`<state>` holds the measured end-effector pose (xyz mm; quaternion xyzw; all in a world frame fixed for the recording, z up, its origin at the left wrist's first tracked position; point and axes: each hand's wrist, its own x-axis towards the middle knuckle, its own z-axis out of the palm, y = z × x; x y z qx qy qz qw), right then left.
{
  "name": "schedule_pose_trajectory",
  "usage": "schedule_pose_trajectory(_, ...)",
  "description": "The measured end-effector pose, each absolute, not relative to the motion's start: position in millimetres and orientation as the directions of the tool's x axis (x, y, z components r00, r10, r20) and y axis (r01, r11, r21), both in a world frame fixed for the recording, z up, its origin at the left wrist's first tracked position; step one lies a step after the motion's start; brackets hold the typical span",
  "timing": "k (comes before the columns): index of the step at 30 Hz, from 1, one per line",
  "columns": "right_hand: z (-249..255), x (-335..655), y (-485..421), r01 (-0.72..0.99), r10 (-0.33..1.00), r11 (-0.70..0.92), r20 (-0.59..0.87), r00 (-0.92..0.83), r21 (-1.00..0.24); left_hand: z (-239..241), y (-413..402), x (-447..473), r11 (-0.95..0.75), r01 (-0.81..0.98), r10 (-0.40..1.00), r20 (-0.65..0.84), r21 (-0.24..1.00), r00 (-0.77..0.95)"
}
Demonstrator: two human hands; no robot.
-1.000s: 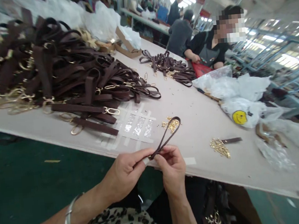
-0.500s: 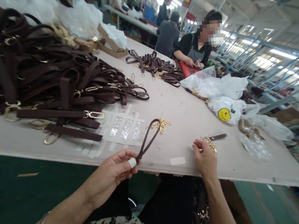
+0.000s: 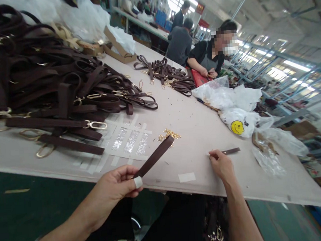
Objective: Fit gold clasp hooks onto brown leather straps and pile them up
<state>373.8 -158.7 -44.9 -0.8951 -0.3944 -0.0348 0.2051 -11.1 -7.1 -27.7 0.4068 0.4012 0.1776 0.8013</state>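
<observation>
My left hand (image 3: 116,187) pinches one end of a folded dark brown leather strap (image 3: 155,156), which sticks up and to the right over the table's front edge. A white tape wrap covers one fingertip. My right hand (image 3: 221,164) rests on the table with its fingers curled over a small heap of gold fittings, which it hides. A short brown strip (image 3: 231,151) lies just beyond those fingers. Another little heap of gold fittings (image 3: 168,135) lies behind the strap's tip.
A big pile of brown straps with gold clasps (image 3: 48,89) fills the left of the beige table (image 3: 194,121). Taped clear patches (image 3: 131,141) sit mid-table. White plastic bags (image 3: 238,110) and a smaller strap pile (image 3: 167,75) lie further back. A person in black works opposite; others stand behind.
My right hand let go of the strap and went right to the gold fittings. The strap in my left hand has turned, so its loop now shows flat.
</observation>
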Motion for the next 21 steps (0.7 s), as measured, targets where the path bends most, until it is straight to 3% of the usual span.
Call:
schedule_pose_trajectory(5, -42, 329, -149, 0.717, 0.697, -0.488, 0.272, 0.663, -0.497, -27, -13, -4, 0.600, -0.065, 0.652, -0.440, 0.797, 0.617)
schedule_pose_trajectory(9, -42, 233, -136, 0.553, 0.734, -0.125, 0.298, 0.610, -0.824, -28, -14, 1, 0.622, -0.106, 0.655, -0.443, 0.775, 0.612)
schedule_pose_trajectory(10, -41, 208, -133, 0.517, 0.750, -0.052, 0.308, 0.585, -0.854, -29, -15, 1, 0.618, -0.114, 0.661, -0.436, 0.777, 0.610)
schedule_pose_trajectory(13, -38, 155, -120, 0.539, 0.786, 0.077, 0.383, 0.484, -0.839, -30, -17, -1, 0.580, -0.144, 0.684, -0.384, 0.802, 0.620)
schedule_pose_trajectory(21, -42, 137, -109, 0.601, 0.824, 0.077, 0.390, 0.411, -0.795, -31, -25, -9, 0.416, -0.144, 0.742, -0.244, 0.898, 0.624)
